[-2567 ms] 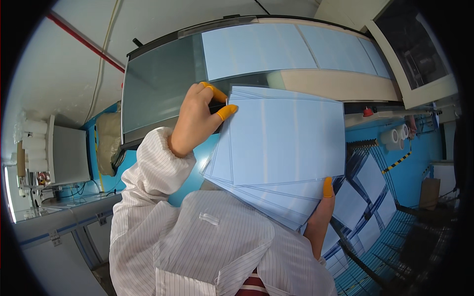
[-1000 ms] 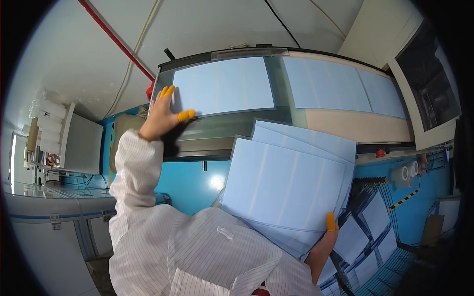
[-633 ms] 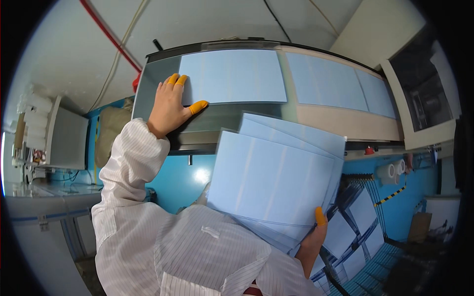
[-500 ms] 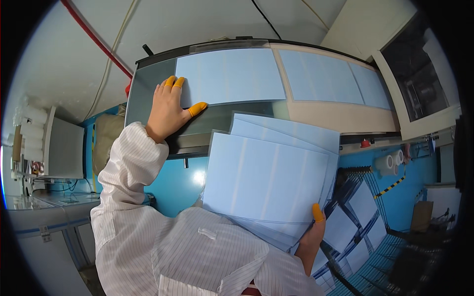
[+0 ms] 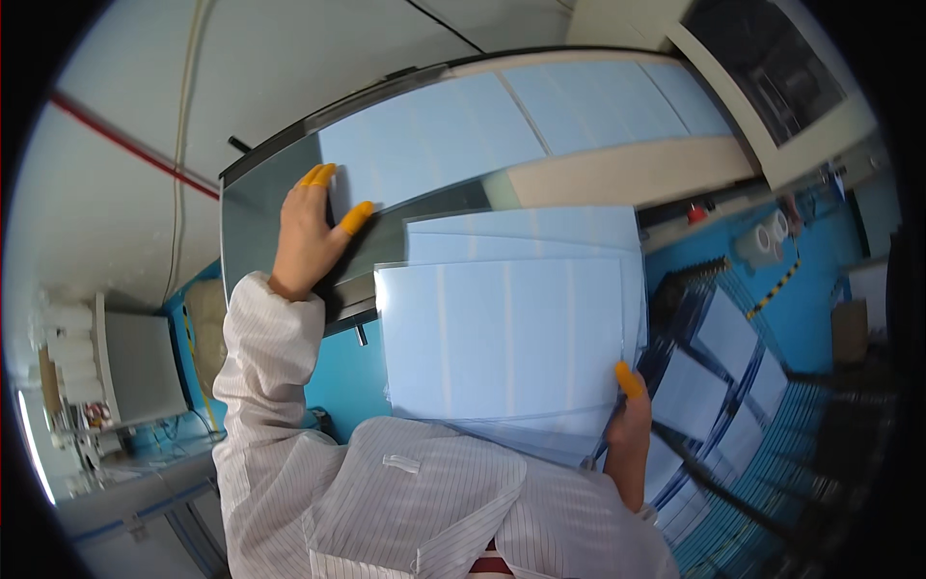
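My left hand (image 5: 311, 230) is over the dark left end of a conveyor-like bed (image 5: 275, 188), fingers stretched and thumb apart. Its fingertips are at the left edge of a pale blue rectangular sheet (image 5: 434, 140) lying there; whether they touch is hard to tell. Orange finger cots cover its thumb and two fingers. My right hand (image 5: 629, 429) grips the lower right edge of a fanned stack of pale blue sheets (image 5: 502, 333), its orange-capped thumb on top. Faint paler stripes cross the sheets. The stack is held close in front of my body; the right fingers underneath are hidden.
Two more pale blue sheets (image 5: 593, 106) lie farther right along the bed, toward a cream machine housing with a dark window (image 5: 762, 68). At lower right a black wire rack (image 5: 772, 425) holds similar sheets. A grey cabinet (image 5: 145, 357) stands at left on the blue floor.
The sheet beside my left hand has moved right, narrowing its gap to the neighbouring one. My whole view has turned a little. The stack remains in my right hand.
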Demonstrator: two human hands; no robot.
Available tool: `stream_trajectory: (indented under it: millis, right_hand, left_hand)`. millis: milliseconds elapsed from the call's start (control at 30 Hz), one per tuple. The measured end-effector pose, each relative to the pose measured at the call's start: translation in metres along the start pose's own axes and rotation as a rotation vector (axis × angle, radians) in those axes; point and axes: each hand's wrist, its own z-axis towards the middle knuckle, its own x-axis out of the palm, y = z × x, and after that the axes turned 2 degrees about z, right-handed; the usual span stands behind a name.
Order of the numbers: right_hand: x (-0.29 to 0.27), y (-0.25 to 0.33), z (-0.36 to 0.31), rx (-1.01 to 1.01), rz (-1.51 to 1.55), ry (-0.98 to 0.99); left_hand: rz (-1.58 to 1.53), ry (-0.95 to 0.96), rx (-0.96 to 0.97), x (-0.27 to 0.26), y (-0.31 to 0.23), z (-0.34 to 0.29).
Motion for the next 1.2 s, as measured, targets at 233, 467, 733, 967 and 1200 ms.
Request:
stream_trajectory:
  millis: [233, 467, 733, 967, 1200]
  right_hand:
    - [-0.012, -0.007, 0.016, -0.022, 0.068, 0.276]
    - [-0.013, -0.014, 0.016, -0.048, 0.141, 0.333]
    - [-0.008, -0.011, 0.009, -0.062, 0.074, 0.352]
    - [0.004, -0.007, -0.001, -0.096, -0.017, 0.285]
    - [0.001, -0.004, 0.0, -0.19, -0.114, 0.217]
  left_hand:
    - [-0.305, 0.037, -0.085, -0.007, 0.008, -0.004]
    - [-0.643, 0.218, -0.348, -0.049, -0.049, -0.052]
    - [-0.611, 0.222, -0.465, -0.051, -0.075, -0.08]
    - [-1.205, -0.192, -0.754, -0.063, -0.018, -0.063]
    - [-0.837, -0.501, -1.16, -0.081, 0.11, -0.049]
